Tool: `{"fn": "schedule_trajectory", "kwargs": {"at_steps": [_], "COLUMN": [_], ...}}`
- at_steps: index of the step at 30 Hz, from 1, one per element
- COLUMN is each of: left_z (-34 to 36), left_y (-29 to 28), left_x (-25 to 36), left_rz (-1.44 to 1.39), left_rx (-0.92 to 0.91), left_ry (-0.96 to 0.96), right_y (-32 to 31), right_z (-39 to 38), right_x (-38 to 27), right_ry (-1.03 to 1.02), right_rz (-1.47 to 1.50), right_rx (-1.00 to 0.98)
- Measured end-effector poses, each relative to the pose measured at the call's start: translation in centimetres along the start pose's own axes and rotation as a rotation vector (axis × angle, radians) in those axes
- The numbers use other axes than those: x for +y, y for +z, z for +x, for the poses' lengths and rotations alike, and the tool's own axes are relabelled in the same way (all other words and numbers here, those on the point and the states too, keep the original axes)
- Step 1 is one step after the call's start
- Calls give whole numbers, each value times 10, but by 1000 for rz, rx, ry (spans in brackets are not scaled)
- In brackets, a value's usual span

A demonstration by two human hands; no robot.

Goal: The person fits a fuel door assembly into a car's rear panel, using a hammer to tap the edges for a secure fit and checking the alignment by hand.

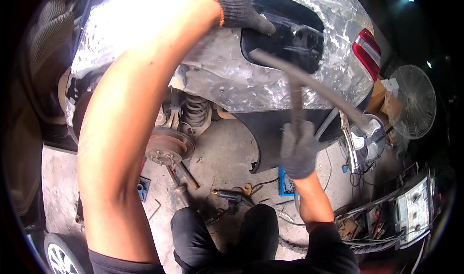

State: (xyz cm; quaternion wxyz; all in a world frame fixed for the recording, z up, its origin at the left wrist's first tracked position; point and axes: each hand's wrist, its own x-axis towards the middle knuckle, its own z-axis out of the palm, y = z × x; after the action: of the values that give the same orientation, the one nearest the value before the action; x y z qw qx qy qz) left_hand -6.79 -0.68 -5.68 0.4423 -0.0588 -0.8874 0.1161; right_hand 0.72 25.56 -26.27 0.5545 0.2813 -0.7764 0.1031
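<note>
My left hand (234,7), in a dark knit glove with an orange cuff, lies against the scuffed bare-metal side panel (217,80) of a car. Its thumb stretches over the edge of a dark, rounded opening (290,35); the other fingers run partly out of view. Lower and to the right, my gloved right hand (299,151) is wrapped round the upright handle of a long-headed hammer (333,97). The slanting head is blurred, one end hanging in front of the opening's lower edge. I cannot tell whether it touches the metal.
Below the panel are a coil spring (196,112) and a rusty brake disc (169,146). A black bumper cover (256,134) hangs at the rear. On the floor lie a power tool (229,196) and a blue tray (286,182). Fans (412,102) and a cabled machine (413,211) stand right.
</note>
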Motion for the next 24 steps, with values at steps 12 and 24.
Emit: {"fn": "schedule_trajectory", "kwargs": {"at_steps": [12,24], "left_z": [3,6], "left_y": [2,7], "left_x": [-9,-8], "left_rz": [-15,-8], "left_rx": [57,50], "left_ry": [22,48], "right_y": [6,5], "right_z": [10,29], "right_x": [-17,-31], "right_ry": [576,373], "right_rz": [251,148], "right_rx": [-273,-139]}}
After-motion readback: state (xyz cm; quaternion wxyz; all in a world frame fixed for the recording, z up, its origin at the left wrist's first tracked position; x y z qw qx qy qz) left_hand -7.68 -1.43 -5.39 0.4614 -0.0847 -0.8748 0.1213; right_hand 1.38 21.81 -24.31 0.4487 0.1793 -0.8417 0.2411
